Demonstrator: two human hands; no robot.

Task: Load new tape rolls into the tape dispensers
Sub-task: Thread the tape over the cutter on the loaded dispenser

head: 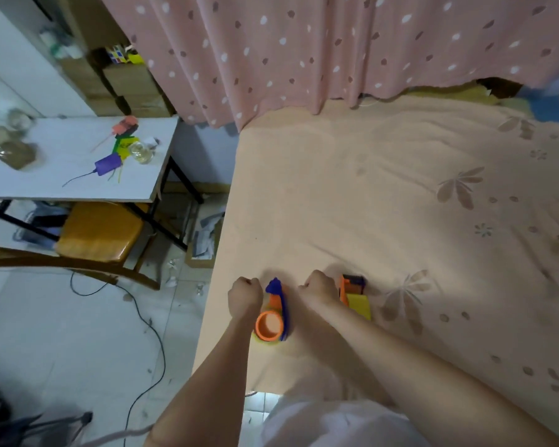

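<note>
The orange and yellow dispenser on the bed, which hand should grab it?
Probably the right hand: its fist sits right beside the orange and yellow dispenser, while the left hand lies beyond the blue one.

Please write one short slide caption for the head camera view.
Both fists, left hand and right hand, rest beside two tape dispensers on a bed.

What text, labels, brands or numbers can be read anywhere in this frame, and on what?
No text in this frame can be read.
Yellow tag on the white table: dark marks, too blurred to read.
Colourful boxes on the cardboard stack: print too small to read.
Blue-and-orange tape dispenser and orange-and-yellow tape dispenser on the bed sheet: no label visible.
</note>
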